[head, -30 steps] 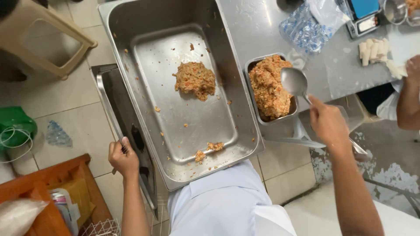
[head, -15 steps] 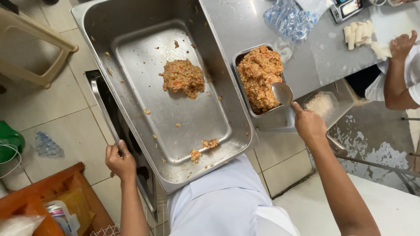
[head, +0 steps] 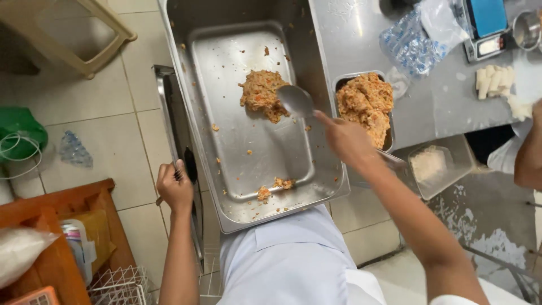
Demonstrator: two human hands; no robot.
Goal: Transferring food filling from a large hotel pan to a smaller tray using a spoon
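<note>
Right hand (head: 345, 138) has its fingers closed round the handle of a metal ladle (head: 296, 100); the bowl sits against the right edge of the orange-brown minced filling mound (head: 261, 94), on the flat steel tray (head: 226, 68) inside the deep steel pan (head: 186, 22). Can't tell whether the bowl is loaded.

Left hand (head: 175, 187) is curled over the edge of the dark appliance front (head: 172, 107) beside the pan, gripping it.

Handling, my read: filling looks wet, soft, crumbly and sticky. It clumps, and bits lie shed across the tray; a small clump (head: 275, 185) lies near the tray's near edge. Not something to pinch; scoop from under. Ladle is rigid, light, probably greasy, so hold mid-handle to keep the bowl level.

More filling sits in the small rectangular steel container (head: 389, 138) on the tabletop (head: 361, 39), just right of the pan. Another person's arm (head: 528, 152) shows at far right.
</note>
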